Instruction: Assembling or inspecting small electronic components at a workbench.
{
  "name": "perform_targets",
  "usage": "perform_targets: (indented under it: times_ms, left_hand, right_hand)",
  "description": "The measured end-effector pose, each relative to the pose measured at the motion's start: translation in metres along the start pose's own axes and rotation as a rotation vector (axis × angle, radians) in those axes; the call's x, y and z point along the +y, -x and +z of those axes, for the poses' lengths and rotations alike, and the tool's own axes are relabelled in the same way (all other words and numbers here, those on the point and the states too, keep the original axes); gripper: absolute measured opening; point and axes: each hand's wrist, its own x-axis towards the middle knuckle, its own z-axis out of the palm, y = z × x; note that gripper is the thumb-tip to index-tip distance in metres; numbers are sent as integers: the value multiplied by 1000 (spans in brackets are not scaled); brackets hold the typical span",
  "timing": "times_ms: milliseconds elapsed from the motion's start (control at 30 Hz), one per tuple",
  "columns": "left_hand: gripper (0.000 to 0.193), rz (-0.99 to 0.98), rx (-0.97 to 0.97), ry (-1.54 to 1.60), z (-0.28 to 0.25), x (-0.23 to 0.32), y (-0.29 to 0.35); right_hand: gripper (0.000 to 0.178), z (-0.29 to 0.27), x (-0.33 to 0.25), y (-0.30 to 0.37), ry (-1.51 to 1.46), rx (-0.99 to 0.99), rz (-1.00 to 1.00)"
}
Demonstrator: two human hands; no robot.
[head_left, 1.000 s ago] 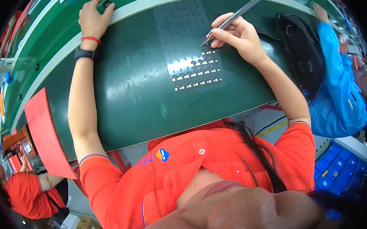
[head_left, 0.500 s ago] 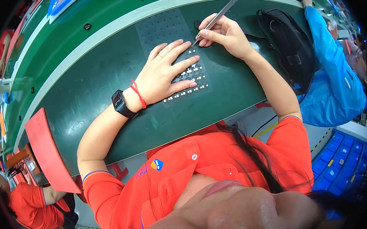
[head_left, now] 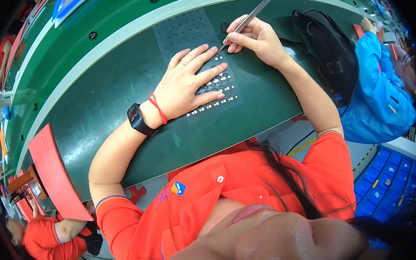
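Observation:
My left hand [head_left: 181,86] lies flat with its fingers spread, pressing on a clear plastic sheet [head_left: 182,26]. The sheet carries rows of small dark pieces, and in its nearer part small white squares [head_left: 211,106] line up beside and under my fingers. Pinched in my right hand [head_left: 258,38] is a pair of slim metal tweezers [head_left: 256,11], held like a pen and slanting down to the left. Its tip is near the sheet's right edge, just beyond my left fingertips. Whether the tip grips anything is too small to tell.
A black mesh bag [head_left: 327,51] rests on the green tabletop [head_left: 92,108] at right, its strap toward my right hand. A red mat [head_left: 55,168] hangs over the left end. A co-worker's blue sleeve [head_left: 376,81] is close beyond the bag. Blue bins [head_left: 387,176] stand lower right.
My hands and the tweezers stay nearly in place. At right, the co-worker's blue-sleeved arm has shifted; at lower left, a person in red has moved slightly to the right.

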Motion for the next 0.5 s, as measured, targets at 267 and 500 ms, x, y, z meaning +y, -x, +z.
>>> perform_targets:
  times_ms: [267,500]
  left_hand:
    - [51,-15,-5,2,1,0,0]
    - [51,-14,1,5,1,1,1]
  right_hand:
    - [17,-3,-3,-1,-27,-21,27]
    - [18,1,-8,2,-32,29,25]
